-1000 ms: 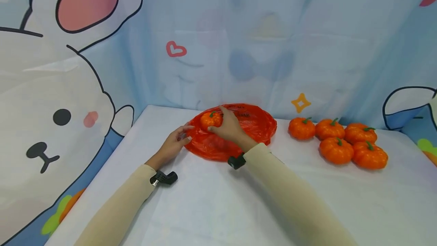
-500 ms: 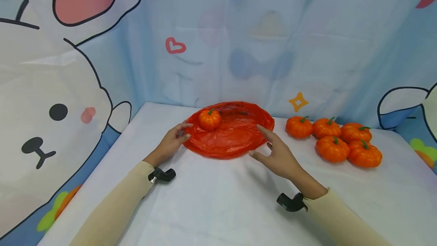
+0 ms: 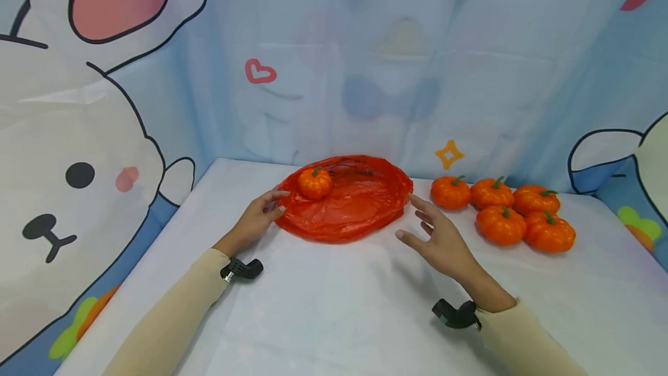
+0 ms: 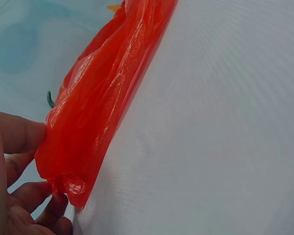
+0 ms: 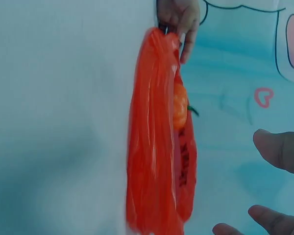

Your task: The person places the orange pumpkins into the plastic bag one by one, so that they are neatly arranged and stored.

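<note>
On the white table lies an open-mouthed red plastic bag (image 3: 360, 213), with a small orange toy pumpkin (image 3: 315, 183) resting inside at its left end. My left hand (image 3: 253, 219) touches the bag's left edge, thumb and fingers spread. In the left wrist view, its fingertips (image 4: 32, 134) meet the thin red plastic. Past the bag's right side, my right hand (image 3: 438, 242) hovers with thumb and fingers apart and nothing between them; the right wrist view shows its fingertips (image 5: 272, 147) away from the bag.
Several more orange pumpkins (image 3: 501, 225) stand grouped on the white tablecloth (image 3: 334, 312) to the right of the bag. A pale blue cloth backdrop (image 3: 323, 115) with cartoon animals rises behind the table and along its left side.
My right hand has let go of the small pumpkin, leaving it in the bag, and has moved right to beside the bag's right edge. My left hand stays at the left edge.
</note>
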### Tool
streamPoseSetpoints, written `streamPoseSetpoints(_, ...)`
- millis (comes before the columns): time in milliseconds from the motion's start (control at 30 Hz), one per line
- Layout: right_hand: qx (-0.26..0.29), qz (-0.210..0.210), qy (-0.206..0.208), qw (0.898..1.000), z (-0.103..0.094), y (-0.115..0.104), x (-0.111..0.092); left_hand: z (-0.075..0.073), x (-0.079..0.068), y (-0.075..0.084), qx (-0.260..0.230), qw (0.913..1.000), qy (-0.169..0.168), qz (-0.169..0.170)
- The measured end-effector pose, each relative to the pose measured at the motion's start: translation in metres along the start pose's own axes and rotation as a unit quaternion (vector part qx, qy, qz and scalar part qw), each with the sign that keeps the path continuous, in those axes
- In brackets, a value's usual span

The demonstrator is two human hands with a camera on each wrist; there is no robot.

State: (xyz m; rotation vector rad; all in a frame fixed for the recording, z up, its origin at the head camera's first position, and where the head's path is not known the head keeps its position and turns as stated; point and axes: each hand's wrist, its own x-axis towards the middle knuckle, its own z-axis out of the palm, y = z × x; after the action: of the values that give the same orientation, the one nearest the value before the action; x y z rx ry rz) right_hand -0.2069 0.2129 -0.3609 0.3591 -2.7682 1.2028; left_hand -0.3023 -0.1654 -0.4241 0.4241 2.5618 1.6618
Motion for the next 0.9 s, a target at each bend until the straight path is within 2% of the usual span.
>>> streamPoseSetpoints(100, -0.028, -0.001, 0.026, 0.999, -0.010, 0.011, 0.000, -0.001, 0.000, -0.001, -0.005, 1.0000, 0.001, -0.002)
streamPoseSetpoints(200, -0.081, -0.002, 0.069, 0.994, -0.029, 0.027, -0.003, 0.000, 0.002, -0.003, -0.007, 1.0000, -0.003, 0.002)
streamPoseSetpoints(300, -0.148, 0.000, 0.122, 0.981, -0.052, 0.046, -0.005, 0.000, 0.003, -0.005, -0.009, 0.9999, -0.005, 0.002)
streamPoseSetpoints(400, -0.207, 0.011, 0.158, 0.965, -0.073, 0.067, -0.005, 0.000, 0.003, -0.005, -0.010, 0.9999, -0.003, 0.002)
streamPoseSetpoints(467, -0.243, 0.026, 0.155, 0.957, -0.085, 0.080, -0.008, 0.000, 0.003, -0.004, -0.008, 1.0000, -0.003, 0.005)
streamPoseSetpoints(633, -0.314, 0.060, 0.106, 0.941, -0.103, 0.105, -0.014, -0.001, 0.002, -0.002, -0.003, 1.0000, -0.004, 0.003)
streamPoseSetpoints(800, -0.360, 0.111, 0.076, 0.923, -0.106, 0.117, -0.017, -0.001, 0.001, 0.000, 0.000, 1.0000, -0.004, -0.006)
streamPoseSetpoints(900, -0.371, 0.131, 0.071, 0.916, -0.105, 0.121, -0.017, 0.000, 0.000, 0.001, -0.001, 1.0000, -0.005, -0.008)
